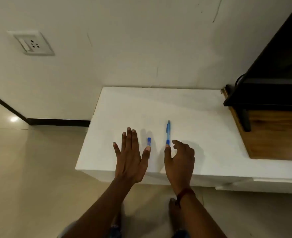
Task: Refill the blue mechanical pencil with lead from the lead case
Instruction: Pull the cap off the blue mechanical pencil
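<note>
On the white table (193,107), the blue pencil (168,132) is being approached by the right hand (180,160), fingers curled but empty. The lead case (149,141) is lying beside the spread, empty left hand (129,158). The pencil is best being pinched mid-barrel.

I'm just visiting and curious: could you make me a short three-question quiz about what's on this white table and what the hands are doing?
1. True or false: the blue mechanical pencil is lifted off the white table.
2. Which item lies between the left hand and the pencil: A) an eraser, B) the lead case, C) a ruler?
3. Which hand has its fingertips nearest the pencil's near end?

Key
1. False: it lies flat on the table.
2. B.
3. The right hand; it is open and curled, not yet gripping.
</note>
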